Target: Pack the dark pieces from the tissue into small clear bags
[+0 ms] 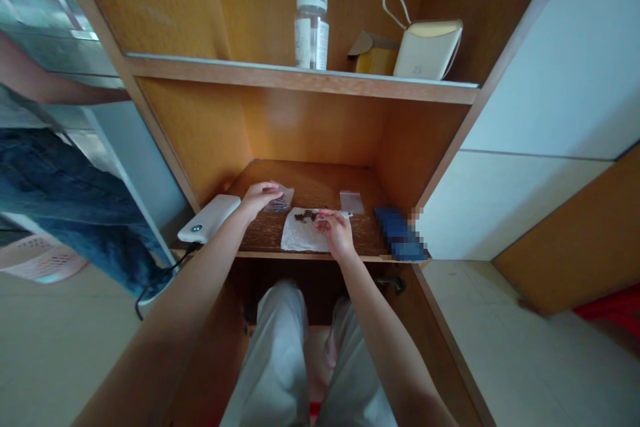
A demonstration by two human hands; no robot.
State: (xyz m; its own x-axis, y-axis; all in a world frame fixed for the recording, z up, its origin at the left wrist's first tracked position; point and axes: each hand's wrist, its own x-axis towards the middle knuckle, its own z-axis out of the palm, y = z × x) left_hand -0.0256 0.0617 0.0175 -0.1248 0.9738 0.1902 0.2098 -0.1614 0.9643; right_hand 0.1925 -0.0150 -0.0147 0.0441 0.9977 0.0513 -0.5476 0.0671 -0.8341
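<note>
My left hand (260, 196) rests on a small clear plastic bag (281, 200) lying on the wooden shelf (320, 180), fingers curled over its edge. My right hand (334, 228) lies on a white paper tissue (305, 232), fingertips pinched near a small pile of dark brown bits (306, 216) on the tissue. What the pinch holds is too small to tell. A second small clear bag (351, 201) lies just behind the tissue.
A white power bank (209, 217) with a cable sits at the shelf's left edge, a blue object (397, 232) at the right. The upper shelf holds a clear jar (311, 30), a cardboard box (373, 53) and a white pouch (427, 48). Another person in jeans (55, 180) stands left.
</note>
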